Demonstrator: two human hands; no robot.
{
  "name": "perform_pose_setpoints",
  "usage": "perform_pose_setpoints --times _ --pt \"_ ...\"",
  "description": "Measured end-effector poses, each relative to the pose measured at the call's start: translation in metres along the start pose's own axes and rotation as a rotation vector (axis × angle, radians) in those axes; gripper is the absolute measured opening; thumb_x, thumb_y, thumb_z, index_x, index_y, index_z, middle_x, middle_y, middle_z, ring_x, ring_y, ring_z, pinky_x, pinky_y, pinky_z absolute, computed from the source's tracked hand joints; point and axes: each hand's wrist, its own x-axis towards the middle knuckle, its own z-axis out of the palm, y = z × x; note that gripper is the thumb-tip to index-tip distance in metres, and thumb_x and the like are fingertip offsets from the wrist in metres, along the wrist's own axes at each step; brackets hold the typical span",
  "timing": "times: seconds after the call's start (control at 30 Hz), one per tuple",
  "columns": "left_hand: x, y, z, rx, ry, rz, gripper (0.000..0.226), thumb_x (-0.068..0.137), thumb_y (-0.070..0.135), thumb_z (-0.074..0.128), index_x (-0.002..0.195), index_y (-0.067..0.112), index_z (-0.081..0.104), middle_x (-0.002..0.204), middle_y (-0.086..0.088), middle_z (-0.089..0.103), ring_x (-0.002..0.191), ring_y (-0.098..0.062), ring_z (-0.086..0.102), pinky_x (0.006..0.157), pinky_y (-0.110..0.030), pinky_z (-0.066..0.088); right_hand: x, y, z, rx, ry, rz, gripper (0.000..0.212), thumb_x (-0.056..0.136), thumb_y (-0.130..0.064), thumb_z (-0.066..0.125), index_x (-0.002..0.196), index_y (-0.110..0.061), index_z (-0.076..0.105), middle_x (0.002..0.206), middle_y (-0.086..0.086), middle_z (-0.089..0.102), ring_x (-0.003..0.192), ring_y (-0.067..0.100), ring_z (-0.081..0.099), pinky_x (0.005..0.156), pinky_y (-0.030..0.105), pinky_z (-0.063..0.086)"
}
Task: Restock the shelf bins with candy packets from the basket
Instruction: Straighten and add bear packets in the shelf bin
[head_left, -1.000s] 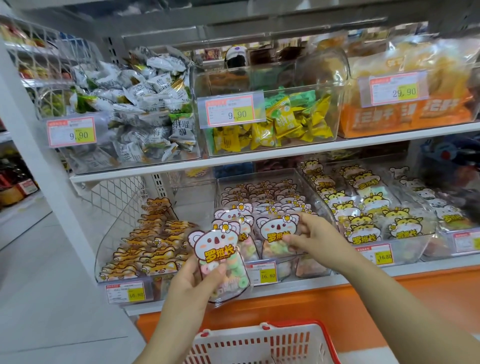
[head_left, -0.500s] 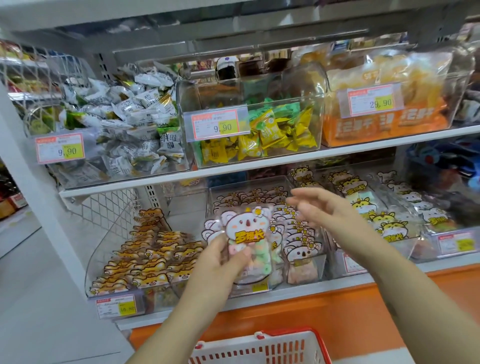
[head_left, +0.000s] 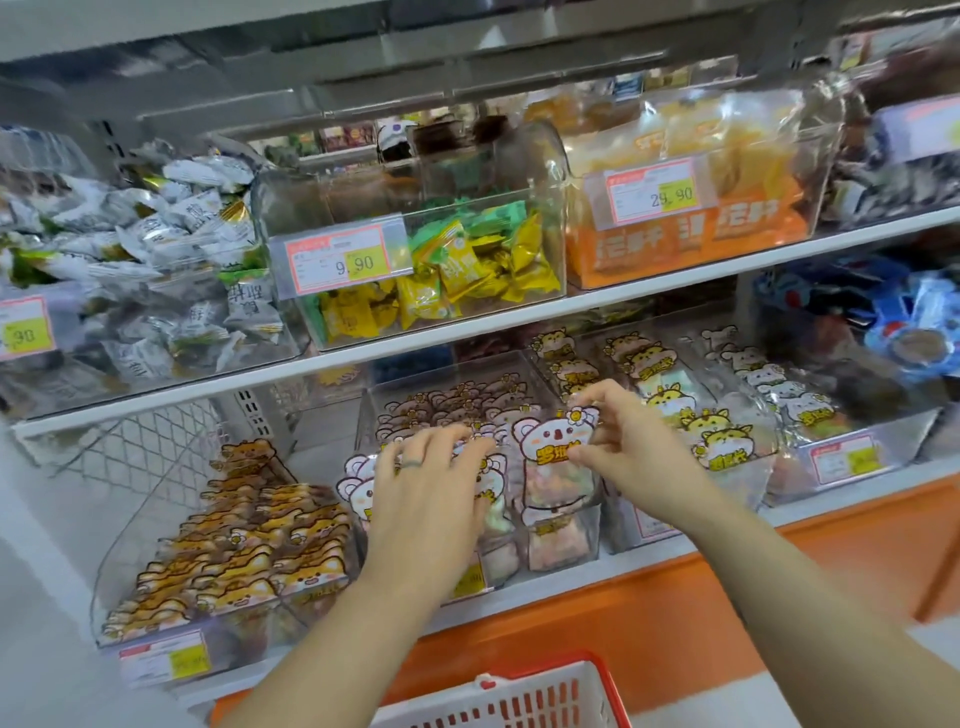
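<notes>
R hand (head_left: 628, 457) pinching koala packet (head_left: 553, 467) betw. both hands, L hand (head_left: 421, 499) over front pkts (head_left: 361, 493), grip unclear; risk: packet tipping fwd over bin (head_left: 441, 373) lip if released unseated.

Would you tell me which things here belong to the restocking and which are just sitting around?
In the job: koala candy packet, pinched by the right hand; left hand; clear koala bin; basket.
Just there: orange animal packets; yellow candy bin; orange snack bags.
</notes>
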Motion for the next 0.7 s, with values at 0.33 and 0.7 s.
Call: perform_pose_setpoints --times 0.33,0.7 --pt "0.002 -0.005 0.017 0.011 0.083 0.039 0.059 0.08 0.036 0.079 0.134 0.038 0.055 0.125 0.012 0.063 0.12 -0.018 0.056 0.106 -0.039 0.027 0.008 0.022 0.015 -0.203 -0.104 -0.012 0.04 0.089 -0.015 0.071 0.109 -0.036 0.044 0.08 0.001 0.055 0.072 0.019 0.052 0.066 0.036 0.046" --pt "0.012 0.003 0.02 0.034 -0.026 0.091 0.063 0.093 0.029 0.066 0.148 0.039 0.037 0.121 0.012 0.061 0.115 -0.018 0.06 0.119 -0.055 -0.015 0.004 0.016 0.015 -0.409 -0.077 0.08 0.038 0.091 -0.019 0.07 0.119 -0.027 0.045 0.069 -0.002 0.053 0.062 0.013 0.051 0.055 0.029 0.038"
